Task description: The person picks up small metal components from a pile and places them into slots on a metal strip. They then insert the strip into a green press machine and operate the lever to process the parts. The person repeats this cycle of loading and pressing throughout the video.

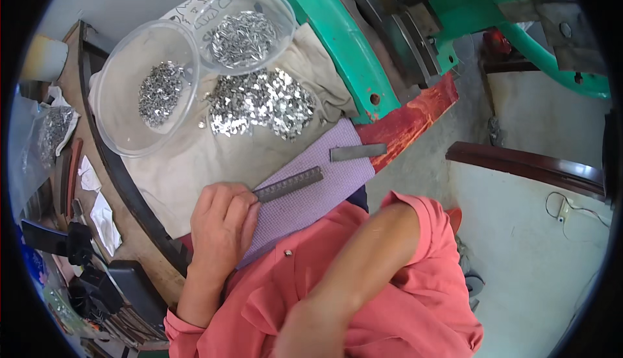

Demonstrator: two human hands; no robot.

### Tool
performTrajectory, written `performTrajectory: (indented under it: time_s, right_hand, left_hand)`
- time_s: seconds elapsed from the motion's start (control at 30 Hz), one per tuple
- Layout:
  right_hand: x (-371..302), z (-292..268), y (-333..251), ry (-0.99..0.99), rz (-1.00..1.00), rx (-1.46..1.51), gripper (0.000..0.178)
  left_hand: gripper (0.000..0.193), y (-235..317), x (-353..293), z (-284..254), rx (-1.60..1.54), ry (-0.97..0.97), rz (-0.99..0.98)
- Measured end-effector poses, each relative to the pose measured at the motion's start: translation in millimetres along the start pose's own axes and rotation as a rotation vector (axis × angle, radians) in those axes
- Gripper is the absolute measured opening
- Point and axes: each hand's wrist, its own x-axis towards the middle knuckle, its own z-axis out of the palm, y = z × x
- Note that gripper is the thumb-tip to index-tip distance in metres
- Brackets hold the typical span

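Note:
My left hand (222, 220) is closed around the near-left end of a dark grey strip (290, 185) with a row of small notches along it. That strip lies over a purple textured cloth (285, 225). A second, plain dark strip (358, 153) rests farther right, partly on the cloth and partly on a red painted wooden edge. My right forearm crosses in front of my pink shirt, and my right hand (310, 332) is down at the lower edge, blurred, with its fingers hidden. Beyond the cloth lies a loose pile of small shiny metal pieces (263, 101).
Two clear plastic tubs, one at left (110, 108) and one behind (285, 17), hold more small metal pieces. A green metal machine (324, 30) stands at the back right. Tools, paper scraps (104, 222) and a bag of parts crowd the left bench.

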Motion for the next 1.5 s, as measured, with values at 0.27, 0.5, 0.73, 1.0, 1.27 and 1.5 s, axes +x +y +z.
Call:
performTrajectory:
  time_s: [0.27,0.5,0.73,1.0,1.27,1.5]
  right_hand:
    - [-59.8,-21.0,14.7,0.354,0.237,-0.147,0.020]
    - [-60.6,30.1,82.8,0.457,0.600,-0.199,0.023]
    - [-33.2,40.1,107.2,0.383,0.658,-0.242,0.015]
    - [-30.4,41.7,107.7,0.409,0.678,-0.255,0.016]
    - [-48.0,27.3,70.5,0.350,0.570,0.115,0.015]
    - [-57.2,33.2,72.5,0.359,0.597,0.136,0.016]
  left_hand:
    - [0.044,-6.8,-10.2,2.1,-0.019,0.008,-0.056]
    - [0.040,-5.6,-10.3,-1.3,-0.081,0.020,-0.105]
    - [0.033,-5.1,-8.5,-0.1,-0.068,0.050,-0.102]
    - [0.026,-4.8,-6.0,8.9,-0.067,0.112,-0.092]
    - [0.030,-4.6,-7.0,3.9,-0.201,0.159,-0.225]
    - [0.025,-13.2,19.8,-2.8,-0.004,0.174,-0.231]
